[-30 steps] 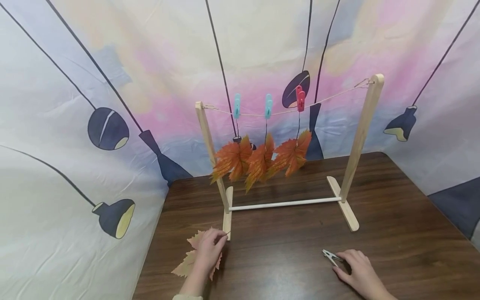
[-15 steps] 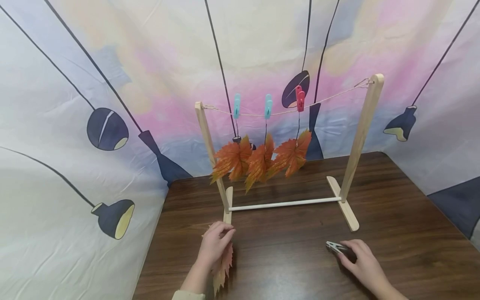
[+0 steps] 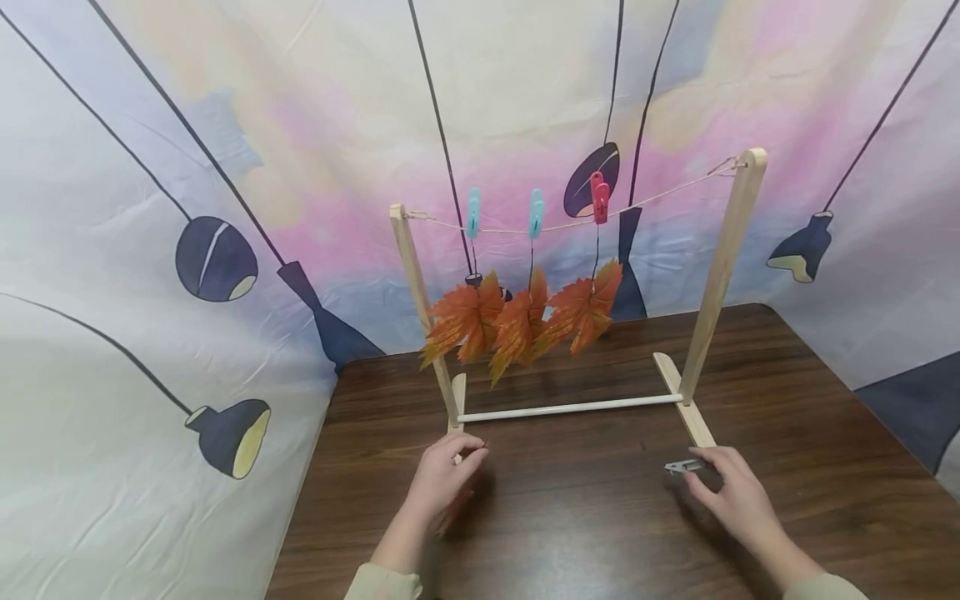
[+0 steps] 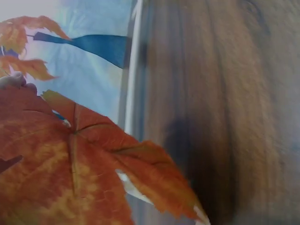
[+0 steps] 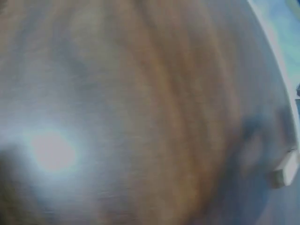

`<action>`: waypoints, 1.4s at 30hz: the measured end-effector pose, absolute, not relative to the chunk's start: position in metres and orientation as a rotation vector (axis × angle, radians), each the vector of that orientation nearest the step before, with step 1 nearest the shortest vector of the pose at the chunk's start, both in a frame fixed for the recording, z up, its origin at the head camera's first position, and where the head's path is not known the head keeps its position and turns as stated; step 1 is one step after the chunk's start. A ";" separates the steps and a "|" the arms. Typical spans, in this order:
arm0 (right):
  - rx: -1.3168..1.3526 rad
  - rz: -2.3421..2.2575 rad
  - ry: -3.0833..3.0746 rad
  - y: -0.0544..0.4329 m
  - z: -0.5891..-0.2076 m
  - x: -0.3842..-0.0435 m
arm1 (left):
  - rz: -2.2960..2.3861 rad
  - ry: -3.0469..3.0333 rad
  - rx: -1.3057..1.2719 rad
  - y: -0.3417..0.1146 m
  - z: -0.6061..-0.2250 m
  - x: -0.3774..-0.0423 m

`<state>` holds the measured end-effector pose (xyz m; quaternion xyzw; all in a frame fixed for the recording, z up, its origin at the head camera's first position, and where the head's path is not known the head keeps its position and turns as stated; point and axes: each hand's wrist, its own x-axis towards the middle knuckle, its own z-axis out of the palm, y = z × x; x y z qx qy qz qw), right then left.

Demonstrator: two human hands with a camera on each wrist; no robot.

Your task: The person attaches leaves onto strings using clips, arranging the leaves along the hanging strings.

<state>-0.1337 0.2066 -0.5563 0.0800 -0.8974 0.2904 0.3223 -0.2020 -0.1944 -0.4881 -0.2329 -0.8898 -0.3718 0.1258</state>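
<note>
My left hand [image 3: 442,477] pinches the stem end of an artificial maple leaf [image 4: 77,164], just in front of the rack's left foot. The leaf fills the lower left of the left wrist view, orange-red with yellow patches; the hand hides nearly all of it in the head view. At right, my right hand [image 3: 738,496] grips a grey clothespin [image 3: 681,467] between thumb and fingers, near the right foot. Three orange leaves [image 3: 583,308] hang by their stems from a string [image 3: 663,195], held by two light blue clothespins [image 3: 536,213] and a red clothespin [image 3: 600,198].
The string spans a wooden rack [image 3: 720,279] with two posts, flat feet and a white crossbar [image 3: 570,408] low between them. It stands on a dark wood table [image 3: 570,500]. A cloth backdrop [image 3: 337,125] printed with lamps hangs close behind and at the left.
My left hand has lifted the leaf off the table and moved right and a little forward. The right hand has moved forward with the grey clothespin, turning it. The hanging leaves stay put.
</note>
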 end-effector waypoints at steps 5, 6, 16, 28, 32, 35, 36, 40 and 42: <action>0.214 0.801 -2.345 0.212 -0.531 -0.146 | -1.217 -2.615 -0.738 -0.182 -0.472 -0.208; 0.209 0.808 -2.345 0.213 -0.526 -0.148 | -1.229 -2.619 -0.762 -0.180 -0.469 -0.209; 0.196 0.872 -2.319 0.213 -0.471 -0.168 | -1.295 -2.727 -1.017 -0.155 -0.442 -0.224; 0.217 0.899 -2.266 0.210 -0.408 -0.191 | -1.297 -2.632 -0.985 -0.108 -0.406 -0.234; 0.239 0.886 -2.244 0.208 -0.385 -0.197 | -1.333 -2.569 -0.984 -0.092 -0.394 -0.235; 0.245 0.897 -2.242 0.206 -0.370 -0.199 | -1.393 -2.508 -0.973 -0.082 -0.388 -0.237; 0.249 0.899 -2.240 0.205 -0.366 -0.200 | -1.413 -2.486 -0.973 -0.079 -0.386 -0.237; 0.267 0.904 -2.214 0.203 -0.354 -0.204 | -1.496 -2.432 -0.960 -0.071 -0.381 -0.238; 0.269 0.903 -2.195 0.203 -0.350 -0.205 | -1.525 -2.426 -0.960 -0.068 -0.378 -0.239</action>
